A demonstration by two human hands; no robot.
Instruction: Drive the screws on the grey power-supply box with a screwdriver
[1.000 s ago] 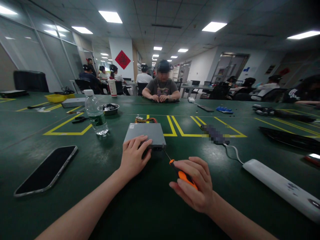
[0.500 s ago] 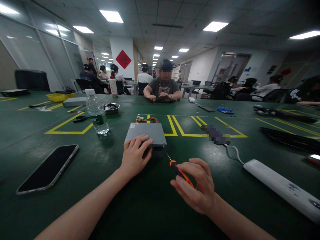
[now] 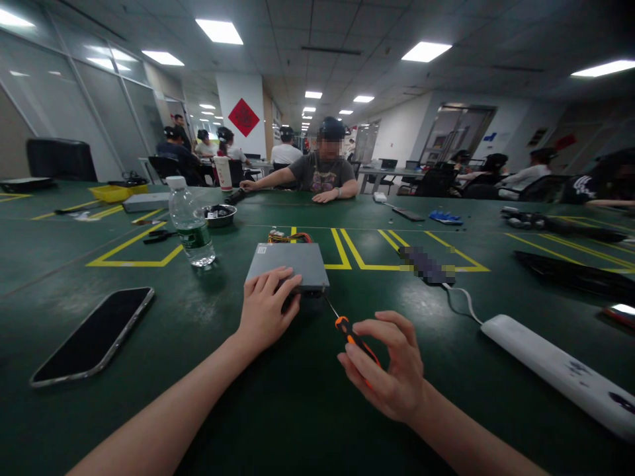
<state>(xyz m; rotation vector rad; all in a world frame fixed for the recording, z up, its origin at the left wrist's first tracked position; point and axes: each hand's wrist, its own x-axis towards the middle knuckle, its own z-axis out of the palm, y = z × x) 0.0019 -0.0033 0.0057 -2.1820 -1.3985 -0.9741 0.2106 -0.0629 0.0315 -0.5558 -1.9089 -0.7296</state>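
Note:
A grey metal computer power supply (image 3: 292,259) lies flat on the green table, its bundle of coloured wires (image 3: 290,237) at the far side. My left hand (image 3: 270,301) grips its near left part, fingers spread over the top and thumb at the front side. In my right hand (image 3: 389,367) is an orange and black screwdriver (image 3: 343,327), pinched at the handle between thumb and fingers. Its thin shaft slants up to the near right corner of the power supply. Whether the tip sits in a screw is too small to tell.
A water bottle (image 3: 191,228) and a metal bowl (image 3: 218,220) stand left of the power supply. A phone (image 3: 96,337) lies at near left. To the right is a long white device (image 3: 550,370) with a cable. Across the table sits a co-worker (image 3: 322,173).
The screwdriver handle has turned slightly in my right fingers. My left hand stays on the power supply. Across the table, the co-worker's arm has reached out to a dark object near the cup.

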